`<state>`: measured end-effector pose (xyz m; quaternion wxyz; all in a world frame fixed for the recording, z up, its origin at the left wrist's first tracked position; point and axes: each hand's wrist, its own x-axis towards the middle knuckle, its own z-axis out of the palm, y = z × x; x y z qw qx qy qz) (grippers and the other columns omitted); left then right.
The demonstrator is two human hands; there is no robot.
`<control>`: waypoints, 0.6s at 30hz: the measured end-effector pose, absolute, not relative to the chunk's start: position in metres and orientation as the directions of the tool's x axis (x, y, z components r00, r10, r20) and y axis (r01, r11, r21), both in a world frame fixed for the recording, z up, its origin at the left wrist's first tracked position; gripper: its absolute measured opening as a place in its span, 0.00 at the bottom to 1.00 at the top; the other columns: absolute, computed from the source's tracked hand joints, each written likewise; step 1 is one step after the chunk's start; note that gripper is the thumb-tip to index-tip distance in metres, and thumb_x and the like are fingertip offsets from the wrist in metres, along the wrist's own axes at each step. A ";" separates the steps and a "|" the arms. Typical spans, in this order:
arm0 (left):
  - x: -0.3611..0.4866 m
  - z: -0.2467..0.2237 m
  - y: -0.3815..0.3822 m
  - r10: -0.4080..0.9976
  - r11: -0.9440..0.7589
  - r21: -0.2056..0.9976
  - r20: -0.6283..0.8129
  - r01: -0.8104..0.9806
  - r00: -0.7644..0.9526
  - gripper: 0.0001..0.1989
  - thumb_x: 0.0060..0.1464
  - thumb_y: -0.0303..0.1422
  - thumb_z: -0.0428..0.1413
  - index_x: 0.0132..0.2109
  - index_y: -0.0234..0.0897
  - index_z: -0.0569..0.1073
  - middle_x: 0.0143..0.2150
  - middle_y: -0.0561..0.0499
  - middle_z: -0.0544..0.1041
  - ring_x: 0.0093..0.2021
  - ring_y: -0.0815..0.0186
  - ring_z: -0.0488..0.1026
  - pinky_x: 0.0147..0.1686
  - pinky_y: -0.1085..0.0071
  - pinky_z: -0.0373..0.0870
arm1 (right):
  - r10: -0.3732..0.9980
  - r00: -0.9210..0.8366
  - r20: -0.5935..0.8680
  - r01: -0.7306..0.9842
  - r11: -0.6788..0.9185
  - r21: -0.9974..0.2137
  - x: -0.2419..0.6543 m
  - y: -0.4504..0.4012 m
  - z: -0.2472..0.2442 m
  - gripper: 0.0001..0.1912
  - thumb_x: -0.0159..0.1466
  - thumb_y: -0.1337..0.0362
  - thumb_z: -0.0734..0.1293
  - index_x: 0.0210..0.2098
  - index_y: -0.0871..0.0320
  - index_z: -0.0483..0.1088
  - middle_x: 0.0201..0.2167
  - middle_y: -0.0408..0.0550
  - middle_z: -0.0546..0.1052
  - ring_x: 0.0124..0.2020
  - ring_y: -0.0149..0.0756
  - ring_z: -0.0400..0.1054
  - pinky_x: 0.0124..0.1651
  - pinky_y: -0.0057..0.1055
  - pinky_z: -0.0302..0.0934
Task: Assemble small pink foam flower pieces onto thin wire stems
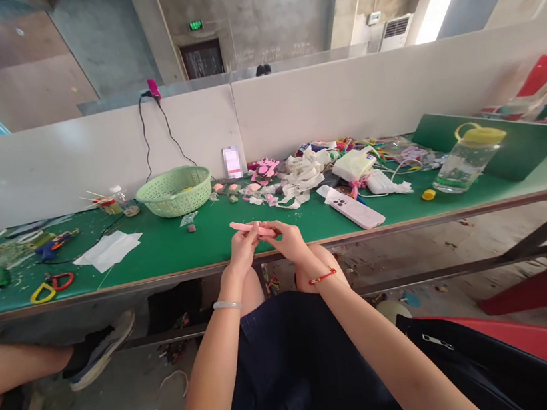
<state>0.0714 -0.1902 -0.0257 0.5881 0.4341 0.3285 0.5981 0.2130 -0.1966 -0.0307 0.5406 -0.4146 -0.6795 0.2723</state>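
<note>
Over the front edge of the green table (198, 242), my two hands meet around a flat pink strip (240, 226) with a rounded end. What it is made of I cannot tell. My left hand (243, 249) pinches it near its middle, and the rounded end sticks out beyond those fingers. At its other end, my right hand (285, 238) grips it with bent fingers. Part of the strip is hidden behind the fingertips. Beyond the hands lie small pinkish lumps (234, 188) and a pink figure-like piece (265, 170).
Behind stands a green basket (152, 204), with a lit phone (231, 162) against the white partition (286, 109). White strips (302, 174) lie heaped rightward, near a pink phone (354, 208) and a water bottle (466, 159). Scissors (52, 286) and paper (108, 251) are left. Another person's leg (17, 365) shows below.
</note>
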 end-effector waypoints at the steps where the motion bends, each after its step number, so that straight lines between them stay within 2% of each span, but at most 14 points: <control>1: 0.071 -0.026 -0.190 0.990 -0.094 0.902 0.131 -0.420 0.059 0.24 0.40 0.46 0.69 0.38 0.32 0.77 0.40 0.44 0.82 0.43 0.60 0.79 0.49 0.63 0.70 | 0.846 -0.083 0.527 0.293 0.526 -0.799 0.212 -0.196 -0.032 0.13 0.58 0.63 0.71 0.43 0.54 0.77 0.43 0.50 0.82 0.41 0.43 0.76 0.46 0.37 0.67; 6: 0.070 -0.025 -0.192 0.992 -0.066 0.910 0.104 -0.410 0.072 0.23 0.42 0.47 0.68 0.36 0.31 0.78 0.38 0.43 0.82 0.42 0.60 0.79 0.49 0.63 0.70 | 0.780 -0.143 0.610 0.425 0.604 -0.674 0.206 -0.198 -0.043 0.13 0.63 0.66 0.67 0.47 0.55 0.74 0.47 0.53 0.80 0.46 0.43 0.75 0.47 0.36 0.66; 10: 0.071 -0.022 -0.196 0.991 -0.021 0.938 0.065 -0.347 0.117 0.22 0.43 0.46 0.68 0.37 0.31 0.78 0.43 0.39 0.82 0.43 0.58 0.79 0.47 0.62 0.72 | 0.784 -0.166 0.599 0.519 0.585 -0.623 0.209 -0.203 -0.055 0.09 0.65 0.64 0.66 0.45 0.56 0.74 0.43 0.54 0.80 0.40 0.43 0.74 0.42 0.35 0.66; 15: 0.072 -0.021 -0.199 0.983 -0.040 0.936 0.099 -0.350 0.153 0.22 0.40 0.43 0.70 0.38 0.33 0.77 0.37 0.45 0.81 0.37 0.63 0.78 0.45 0.64 0.73 | 0.733 -0.108 0.672 0.490 0.628 -0.605 0.214 -0.205 -0.057 0.08 0.66 0.65 0.64 0.44 0.56 0.72 0.43 0.53 0.78 0.42 0.42 0.73 0.44 0.35 0.65; 18: 0.073 -0.023 -0.199 0.986 -0.045 0.951 0.091 -0.306 0.137 0.21 0.38 0.42 0.71 0.36 0.33 0.77 0.35 0.47 0.80 0.34 0.64 0.78 0.43 0.64 0.73 | 0.732 -0.112 0.672 0.523 0.619 -0.586 0.215 -0.204 -0.054 0.05 0.65 0.66 0.64 0.40 0.55 0.71 0.37 0.51 0.76 0.37 0.41 0.71 0.40 0.34 0.64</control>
